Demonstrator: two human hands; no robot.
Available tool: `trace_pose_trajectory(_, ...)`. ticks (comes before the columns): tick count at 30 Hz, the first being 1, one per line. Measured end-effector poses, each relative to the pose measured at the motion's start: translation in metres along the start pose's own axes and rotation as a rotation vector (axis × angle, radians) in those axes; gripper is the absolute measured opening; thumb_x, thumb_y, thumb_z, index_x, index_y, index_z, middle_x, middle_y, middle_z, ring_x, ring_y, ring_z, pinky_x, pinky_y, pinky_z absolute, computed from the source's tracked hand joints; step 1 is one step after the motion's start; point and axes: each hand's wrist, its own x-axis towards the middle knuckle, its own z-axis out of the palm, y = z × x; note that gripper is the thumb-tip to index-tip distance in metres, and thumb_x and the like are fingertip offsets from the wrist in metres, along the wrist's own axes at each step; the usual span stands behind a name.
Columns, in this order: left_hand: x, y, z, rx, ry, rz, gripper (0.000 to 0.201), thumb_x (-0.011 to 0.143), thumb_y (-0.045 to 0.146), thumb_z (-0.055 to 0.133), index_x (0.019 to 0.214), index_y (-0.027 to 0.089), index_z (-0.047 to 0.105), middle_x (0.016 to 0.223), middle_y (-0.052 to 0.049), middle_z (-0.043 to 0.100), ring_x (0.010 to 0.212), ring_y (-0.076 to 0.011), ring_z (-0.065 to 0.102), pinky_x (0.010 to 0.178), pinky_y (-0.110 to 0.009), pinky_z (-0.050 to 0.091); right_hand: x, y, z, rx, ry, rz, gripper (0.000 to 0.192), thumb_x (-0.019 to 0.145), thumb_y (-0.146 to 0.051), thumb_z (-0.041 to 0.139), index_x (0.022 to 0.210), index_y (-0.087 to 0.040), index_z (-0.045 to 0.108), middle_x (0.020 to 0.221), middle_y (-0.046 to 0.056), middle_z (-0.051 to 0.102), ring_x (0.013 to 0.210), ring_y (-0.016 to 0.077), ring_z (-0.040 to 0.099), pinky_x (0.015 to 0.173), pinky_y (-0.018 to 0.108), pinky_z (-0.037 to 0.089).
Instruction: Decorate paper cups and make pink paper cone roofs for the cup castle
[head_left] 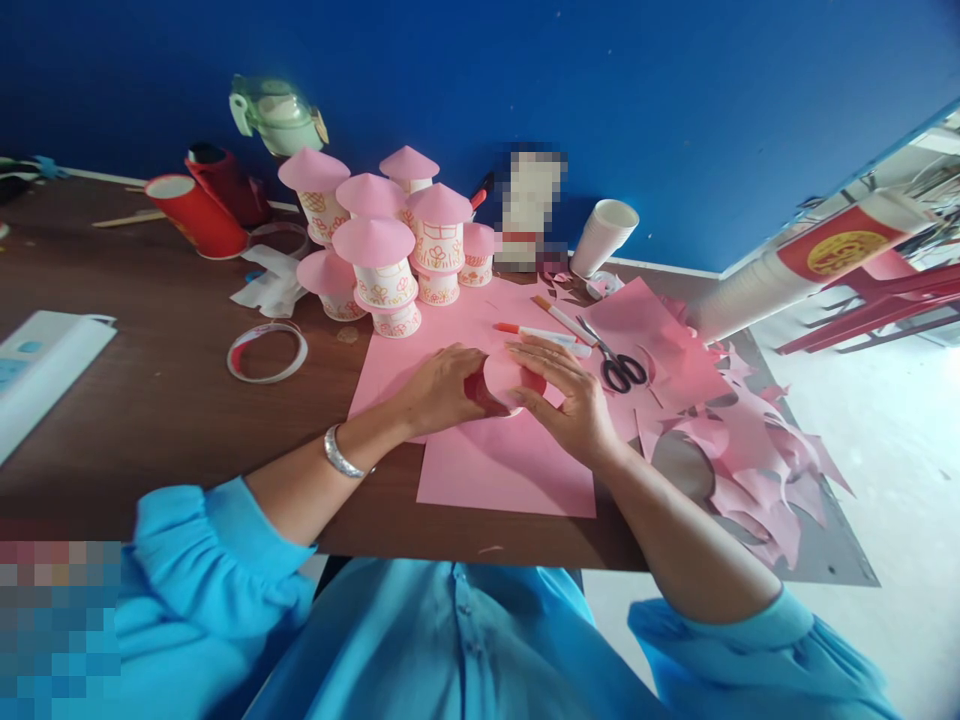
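My left hand [442, 388] and my right hand [571, 398] meet over a small pink paper circle [504, 378], both gripping it and curling it above a pink paper sheet [510, 465] on the brown table [150, 420]. Something red shows between my left fingers and the circle. A silver bracelet sits on my left wrist. Behind my hands stands a cluster of paper-cup houses [382, 250] with pink cone roofs.
Black-handled scissors [616, 362] and two markers [540, 332] lie just beyond my right hand. A tape roll [268, 352] lies left. Red cups [196, 212], a white cup [604, 235] and a long cup stack [795, 265] stand behind. Pink scraps [750, 450] litter the right edge.
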Motion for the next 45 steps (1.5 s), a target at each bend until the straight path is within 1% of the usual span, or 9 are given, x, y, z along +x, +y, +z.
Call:
trace_pose_trajectory(14, 0.0, -0.001, -0.001, -0.05, 0.0, 0.013, 0.043, 0.074, 0.058, 0.086, 0.092, 0.022, 0.072, 0.092, -0.008, 0.076, 0.093, -0.0291, 0.07, 0.086, -0.041, 0.054, 0.001, -0.001, 0.001, 0.024, -0.017, 0.003, 0.037, 0.1, -0.036, 0.07, 0.136, -0.032, 0.072, 0.136, 0.006, 0.076, 0.135, 0.0297, 0.067, 0.118, 0.056, 0.053)
trace_pose_trajectory(19, 0.0, 0.004, -0.005, -0.032, -0.036, 0.017, 0.043, 0.077, 0.057, 0.085, 0.096, 0.02, 0.073, 0.096, -0.009, 0.077, 0.094, -0.0301, 0.071, 0.086, -0.042, 0.053, 0.002, -0.001, -0.003, 0.08, 0.015, 0.01, 0.046, 0.099, -0.043, 0.071, 0.143, -0.03, 0.066, 0.148, 0.009, 0.069, 0.141, 0.0295, 0.062, 0.121, 0.055, 0.049)
trace_pose_trajectory(25, -0.001, 0.006, -0.012, -0.039, -0.059, 0.077, 0.06, 0.082, 0.055, 0.082, 0.132, 0.026, 0.069, 0.129, -0.009, 0.076, 0.118, -0.0336, 0.069, 0.102, -0.046, 0.05, 0.004, 0.009, -0.012, 0.19, 0.133, 0.19, 0.038, 0.102, -0.05, 0.065, 0.134, -0.031, 0.07, 0.141, 0.009, 0.073, 0.134, 0.0294, 0.067, 0.115, 0.054, 0.054)
trace_pose_trajectory(27, -0.001, 0.004, -0.013, -0.038, -0.054, 0.087, 0.06, 0.08, 0.055, 0.083, 0.13, 0.025, 0.069, 0.131, -0.01, 0.076, 0.121, -0.0348, 0.068, 0.104, -0.047, 0.05, 0.004, 0.017, -0.013, 0.227, 0.225, 0.243, 0.035, 0.103, -0.051, 0.061, 0.129, -0.03, 0.071, 0.138, 0.009, 0.074, 0.131, 0.028, 0.069, 0.112, 0.051, 0.056)
trace_pose_trajectory(30, 0.0, 0.001, -0.011, -0.002, -0.031, 0.047, 0.051, 0.079, 0.059, 0.083, 0.112, 0.021, 0.072, 0.116, -0.012, 0.078, 0.112, -0.0356, 0.07, 0.097, -0.047, 0.053, 0.005, 0.029, -0.012, 0.225, 0.299, 0.283, 0.037, 0.103, -0.054, 0.061, 0.128, -0.028, 0.069, 0.136, 0.011, 0.075, 0.129, 0.0279, 0.07, 0.108, 0.049, 0.058)
trace_pose_trajectory(33, -0.001, -0.001, -0.007, 0.009, 0.029, 0.019, 0.052, 0.077, 0.06, 0.083, 0.108, 0.021, 0.068, 0.113, -0.011, 0.076, 0.106, -0.0336, 0.07, 0.094, -0.047, 0.054, 0.005, 0.037, -0.01, 0.23, 0.305, 0.293, 0.043, 0.101, -0.057, 0.062, 0.13, -0.027, 0.068, 0.135, 0.012, 0.076, 0.131, 0.0291, 0.069, 0.107, 0.05, 0.059)
trace_pose_trajectory(37, -0.001, -0.001, -0.004, 0.014, 0.067, 0.006, 0.062, 0.072, 0.059, 0.088, 0.114, 0.021, 0.062, 0.123, -0.013, 0.071, 0.115, -0.0355, 0.066, 0.101, -0.051, 0.053, 0.005, 0.039, -0.008, 0.245, 0.296, 0.291, 0.044, 0.098, -0.056, 0.066, 0.128, -0.025, 0.068, 0.133, 0.013, 0.076, 0.126, 0.0288, 0.071, 0.107, 0.05, 0.059)
trace_pose_trajectory(41, -0.003, -0.008, -0.018, -0.023, 0.011, 0.024, 0.075, 0.059, 0.053, 0.096, 0.118, 0.022, 0.059, 0.131, -0.015, 0.066, 0.122, -0.0374, 0.061, 0.103, -0.052, 0.052, 0.006, 0.04, -0.008, 0.214, 0.269, 0.294, 0.037, 0.099, -0.05, 0.066, 0.125, -0.024, 0.07, 0.129, 0.012, 0.077, 0.122, 0.0272, 0.073, 0.106, 0.049, 0.06)
trace_pose_trajectory(45, -0.003, -0.017, -0.042, -0.248, -0.103, -0.002, 0.054, 0.071, 0.045, 0.086, 0.114, 0.022, 0.061, 0.115, -0.009, 0.07, 0.101, -0.0247, 0.066, 0.088, -0.04, 0.056, 0.005, 0.038, -0.009, 0.226, 0.252, 0.272, 0.035, 0.101, -0.049, 0.065, 0.125, -0.024, 0.071, 0.129, 0.011, 0.077, 0.121, 0.0267, 0.074, 0.103, 0.048, 0.062)
